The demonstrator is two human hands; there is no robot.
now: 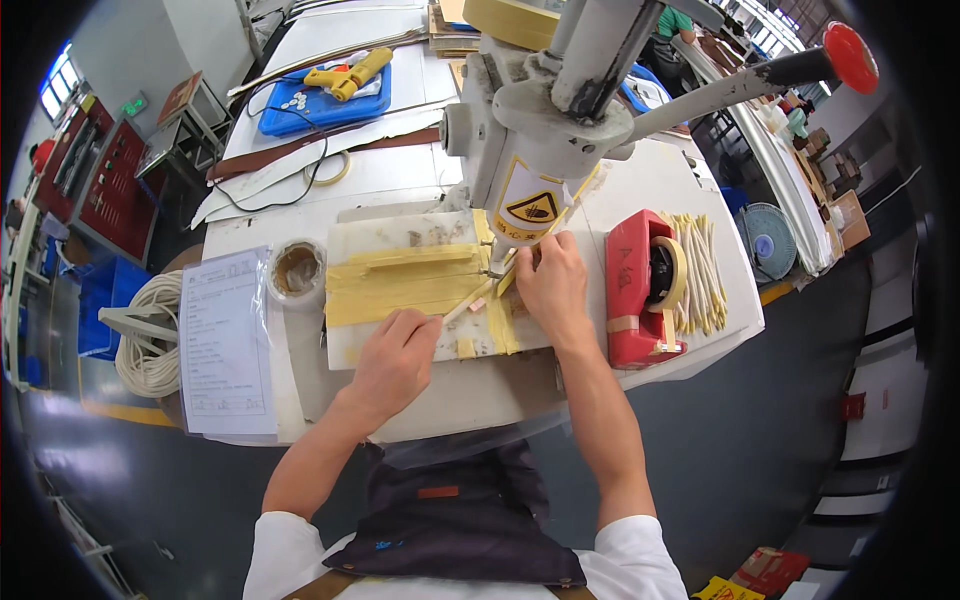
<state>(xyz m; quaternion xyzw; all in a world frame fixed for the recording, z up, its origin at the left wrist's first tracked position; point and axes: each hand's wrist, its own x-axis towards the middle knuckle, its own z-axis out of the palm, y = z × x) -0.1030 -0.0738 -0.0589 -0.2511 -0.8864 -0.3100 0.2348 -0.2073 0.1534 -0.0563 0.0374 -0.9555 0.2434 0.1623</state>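
Note:
A pale cord [466,302] runs slantwise from my left hand up to the tip of a grey hand press [520,125]. My left hand [395,358] pinches its near end. At the far end, my right hand [552,283] is closed by the press tip, thumb and fingers together; the cord's tip there is partly hidden by the press and the fingers. Beneath both lies a white board [400,343] covered in strips of yellow tape [400,290]. A small pinkish piece [477,305] sits on the board beside the cord.
Right of the board stand a red tape dispenser [630,285] and a bundle of pale cords [702,270] with yellowish ends. A tape roll [298,272], printed sheet [225,340] and coiled cord [150,340] are left. Behind is a blue tray [290,122] with a yellow glue gun [350,75]. The press lever [740,95] reaches right.

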